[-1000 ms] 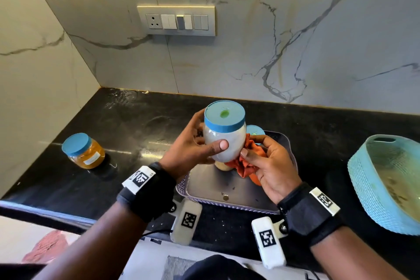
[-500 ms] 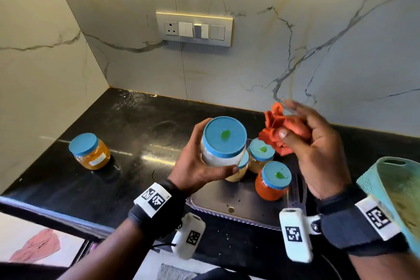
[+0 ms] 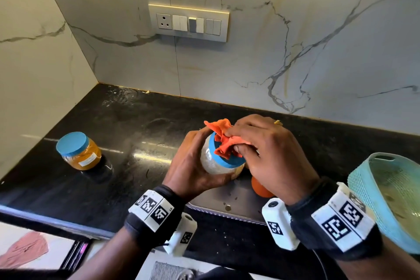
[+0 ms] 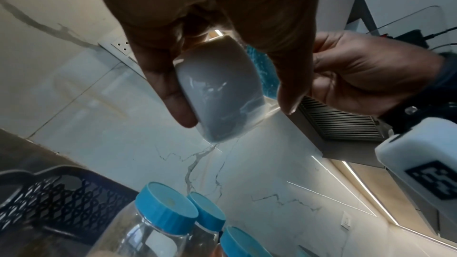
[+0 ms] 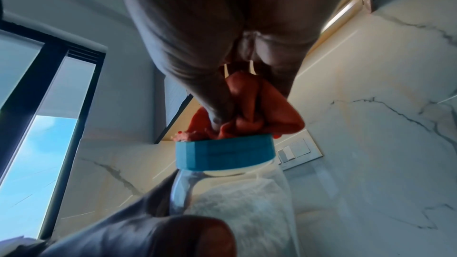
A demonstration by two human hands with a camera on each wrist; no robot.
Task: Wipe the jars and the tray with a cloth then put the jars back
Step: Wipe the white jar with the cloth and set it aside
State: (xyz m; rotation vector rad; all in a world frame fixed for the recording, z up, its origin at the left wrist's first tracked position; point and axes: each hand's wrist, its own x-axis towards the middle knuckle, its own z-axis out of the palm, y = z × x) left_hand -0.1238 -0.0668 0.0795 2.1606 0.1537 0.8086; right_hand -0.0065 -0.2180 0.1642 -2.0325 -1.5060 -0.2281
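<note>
White marble-veined wall tiles with a cream switch panel [image 3: 188,22] back a glossy black stone table [image 3: 127,125]. At centre, the left hand [image 3: 193,166] grasps a clear jar of white grains with a blue screw lid [image 3: 221,159], fingers [image 4: 173,93] curled round its body, holding it tilted above the grey metal tray [image 3: 236,200]. The right hand [image 3: 270,154] clenches a crumpled orange cloth [image 3: 223,141] and presses it on the lid [image 5: 225,153]. Beneath the right hand, an orange-filled jar [image 3: 261,190] stands on the tray; the left wrist view shows three blue-lidded jars [image 4: 168,204] there. At 9 o'clock stands a blue-lidded jar of yellow powder [image 3: 78,151], well apart. At 3 o'clock sits a turquoise plastic basket [image 3: 363,179].
</note>
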